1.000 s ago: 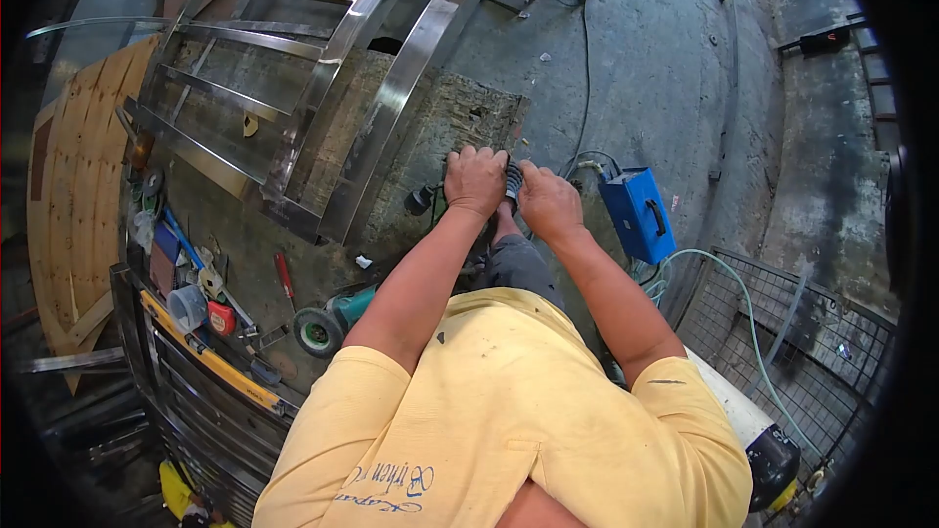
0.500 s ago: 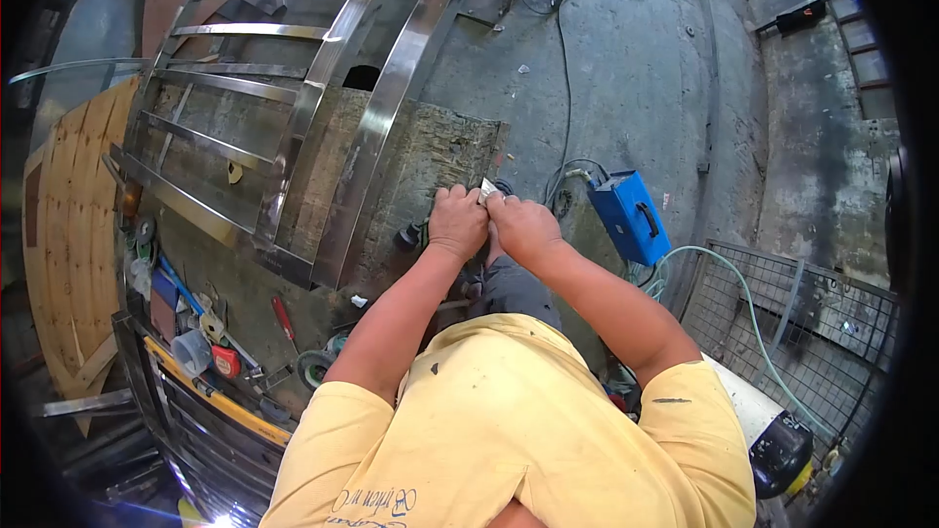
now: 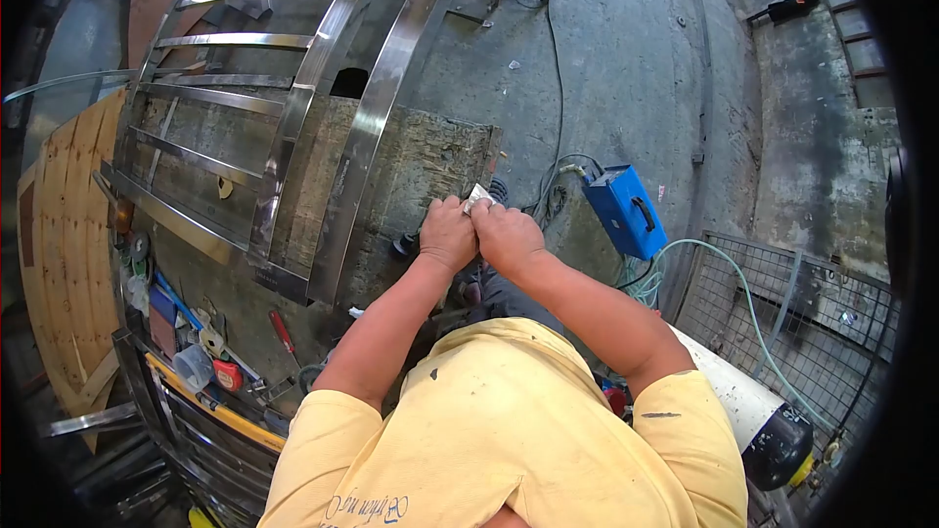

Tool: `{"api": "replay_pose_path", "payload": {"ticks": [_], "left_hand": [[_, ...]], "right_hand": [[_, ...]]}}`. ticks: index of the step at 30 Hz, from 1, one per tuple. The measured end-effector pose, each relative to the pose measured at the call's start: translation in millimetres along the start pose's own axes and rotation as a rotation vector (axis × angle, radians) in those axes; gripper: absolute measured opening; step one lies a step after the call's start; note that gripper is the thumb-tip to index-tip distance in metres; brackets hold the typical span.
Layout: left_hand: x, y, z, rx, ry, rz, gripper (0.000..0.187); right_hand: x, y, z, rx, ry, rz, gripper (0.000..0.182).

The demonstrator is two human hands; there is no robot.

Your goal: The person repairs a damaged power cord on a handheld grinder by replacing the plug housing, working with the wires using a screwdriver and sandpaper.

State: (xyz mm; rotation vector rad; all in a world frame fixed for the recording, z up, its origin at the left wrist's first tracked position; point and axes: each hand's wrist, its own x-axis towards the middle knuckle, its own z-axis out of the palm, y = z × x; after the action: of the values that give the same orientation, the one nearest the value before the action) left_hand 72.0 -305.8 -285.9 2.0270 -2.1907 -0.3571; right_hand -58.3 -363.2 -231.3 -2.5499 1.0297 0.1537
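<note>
My left hand [image 3: 449, 237] and my right hand [image 3: 508, 237] are together in front of my body, closed and touching. Between their fingertips is a small whitish piece [image 3: 476, 197], thin and crumpled like paper or foil; its exact kind is too small to tell. Below it lies a worn wooden board [image 3: 440, 161] on the floor. To the left of my hands runs a shiny metal bar [image 3: 377, 122], part of or beside a slatted metal frame [image 3: 293, 142].
A blue box-shaped machine [image 3: 624, 212] with cables stands to the right. Near it are a gas cylinder [image 3: 729, 386] and a wire mesh panel [image 3: 782, 308]. At left lie a red tape measure [image 3: 228, 375], a red-handled tool [image 3: 282, 330] and a yellow level [image 3: 230, 418].
The view has shifted slightly. Both hands stay together, and more of the whitish piece shows above the fingers. A bright glare at the lower left has gone.
</note>
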Motion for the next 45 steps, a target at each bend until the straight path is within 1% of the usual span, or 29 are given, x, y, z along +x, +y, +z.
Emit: {"api": "replay_pose_path", "payload": {"ticks": [6, 9, 12, 15, 19, 22, 25, 28, 32, 35, 38, 39, 41, 42, 45], "left_hand": [[0, -7, -13, 0.039, -0.185, 0.011, 0.018], [0, -4, -10, 0.009, -0.088, 0.012, 0.017], [0, -2, -14, 0.021, -0.12, -0.006, 0.015], [-1, -2, -15, 0.021, -0.047, 0.005, 0.009], [-1, -3, -14, -0.009, -0.036, 0.015, 0.008], [-1, -1, -14, 0.004, -0.045, 0.008, 0.008], [-1, 3, -16, 0.047, -0.06, 0.02, 0.008], [1, 3, -18, 0.044, -0.075, 0.018, 0.009], [-1, -3, -11, 0.001, -0.053, 0.008, 0.011], [0, -2, -14, -0.034, -0.062, -0.002, 0.019], [1, -2, -11, -0.041, -0.037, -0.002, 0.029], [0, -3, -10, -0.036, -0.02, -0.004, 0.032], [0, -1, -16, -0.101, -0.052, -0.049, 0.034], [2, 0, -22, -0.132, -0.064, -0.07, 0.035], [-1, 4, -36, -0.292, -0.055, -0.222, 0.033]], "right_hand": [[0, -8, 5, 0.067, 0.077, 0.041, 0.034], [-9, -2, 16, 0.062, 0.142, 0.014, 0.035], [-21, 15, 21, 0.032, 0.2, -0.048, 0.036], [-24, 26, 21, -0.028, 0.191, -0.124, 0.039], [-23, 33, 18, -0.14, 0.184, -0.202, 0.041], [-22, 38, 21, -0.217, 0.258, -0.265, 0.039], [-21, 50, 18, -0.262, 0.284, -0.347, 0.042], [-23, 50, 29, -0.227, 0.292, -0.299, 0.043], [-23, 24, 53, -0.028, 0.289, -0.039, 0.041], [-14, 8, 39, 0.185, 0.18, 0.158, 0.039], [-8, 10, 16, 0.355, 0.118, 0.239, 0.038], [-3, 13, 12, 0.413, 0.119, 0.293, 0.039], [5, 31, 6, 0.53, 0.122, 0.393, 0.04], [13, 61, 31, 0.602, 0.192, 0.344, 0.044], [-1, 83, -8, 0.967, 0.104, 0.462, 0.045]]}}
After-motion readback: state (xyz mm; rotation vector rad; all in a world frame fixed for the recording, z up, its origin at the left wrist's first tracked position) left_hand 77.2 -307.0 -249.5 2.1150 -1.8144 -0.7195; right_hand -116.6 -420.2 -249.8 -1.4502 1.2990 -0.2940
